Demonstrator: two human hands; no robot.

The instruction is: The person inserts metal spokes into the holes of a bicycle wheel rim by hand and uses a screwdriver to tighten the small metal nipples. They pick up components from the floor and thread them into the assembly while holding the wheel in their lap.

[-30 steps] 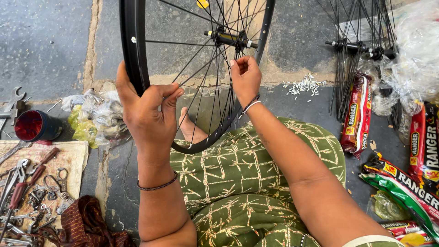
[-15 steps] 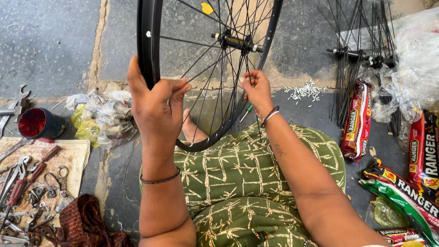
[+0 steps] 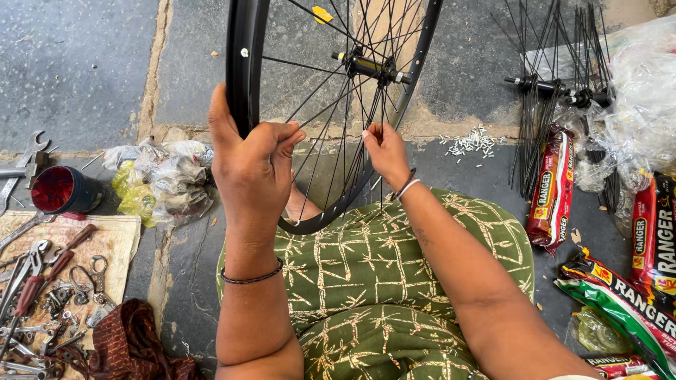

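Looks like mid spoke-lacing: left hand (image 3: 253,165) clamped around the black wheel rim (image 3: 243,63) standing upright over the lap, right hand (image 3: 384,151) pinching a spoke (image 3: 350,158) (nipples (image 3: 468,143) piled nearby), probably needs threading next.

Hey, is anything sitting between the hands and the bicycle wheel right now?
Nothing visible is. The left hand already grips the black rim, and the right hand is in among the spokes below the hub, fingers on them.

The right hand (image 3: 385,150) has dropped from beside the hub (image 3: 370,67) to lower spokes (image 3: 331,119).
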